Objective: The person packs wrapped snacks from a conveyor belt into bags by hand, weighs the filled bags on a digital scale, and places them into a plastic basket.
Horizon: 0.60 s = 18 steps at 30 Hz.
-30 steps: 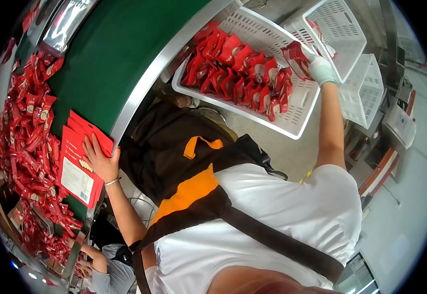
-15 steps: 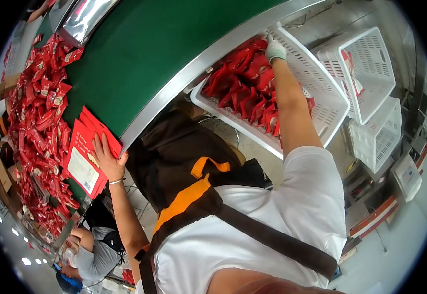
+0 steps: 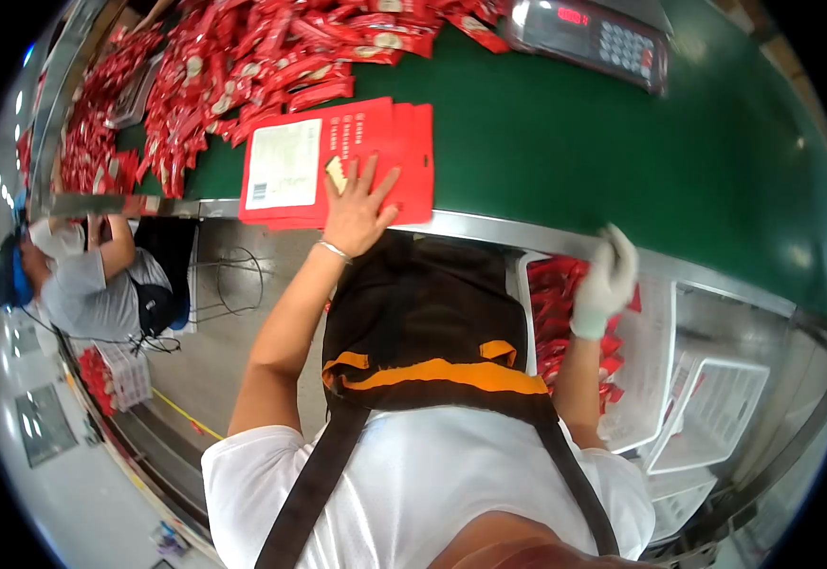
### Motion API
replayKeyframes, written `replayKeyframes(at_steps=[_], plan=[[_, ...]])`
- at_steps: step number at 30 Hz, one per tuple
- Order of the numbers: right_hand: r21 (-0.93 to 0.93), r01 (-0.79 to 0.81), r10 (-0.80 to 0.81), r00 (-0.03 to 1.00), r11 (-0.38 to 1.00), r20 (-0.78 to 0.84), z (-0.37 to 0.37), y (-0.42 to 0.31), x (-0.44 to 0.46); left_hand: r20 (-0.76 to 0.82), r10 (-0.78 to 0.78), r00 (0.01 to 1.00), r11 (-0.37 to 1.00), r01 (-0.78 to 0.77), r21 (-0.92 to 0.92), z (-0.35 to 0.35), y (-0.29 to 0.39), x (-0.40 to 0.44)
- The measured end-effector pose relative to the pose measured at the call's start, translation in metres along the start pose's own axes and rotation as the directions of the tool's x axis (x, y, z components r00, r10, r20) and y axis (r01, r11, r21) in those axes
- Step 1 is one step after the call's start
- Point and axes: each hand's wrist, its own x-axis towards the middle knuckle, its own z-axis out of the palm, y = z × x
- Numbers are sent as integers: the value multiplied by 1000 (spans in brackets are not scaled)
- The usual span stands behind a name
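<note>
red pouches (image 3: pixel 409 152) lie flat under the spread fingers (image 3: pixel 367 174) of the left hand (image 3: pixel 352 224)

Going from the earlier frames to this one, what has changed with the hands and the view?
The gloved right hand has let go of the pouch it first held over the white crate; after reaching into the crate, it has drawn back to the edge of the green table. The view has turned toward the table. The left hand stays on the flat red bags.

Left hand (image 3: pixel 361 211) flat, fingers spread; gloved right hand (image 3: pixel 607 284) raised, forearm upright.
</note>
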Motion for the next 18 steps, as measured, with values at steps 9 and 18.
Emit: replayKeyframes(at_steps=[9, 18], plan=[[184, 603, -463, 348, 776, 815, 350, -91, 75, -142, -128, 982, 972, 96, -214, 10, 14, -3], [-52, 751, -141, 191, 658, 971, 472, -115, 96, -209, -143, 967, 937, 65, -342, 8, 10, -6]])
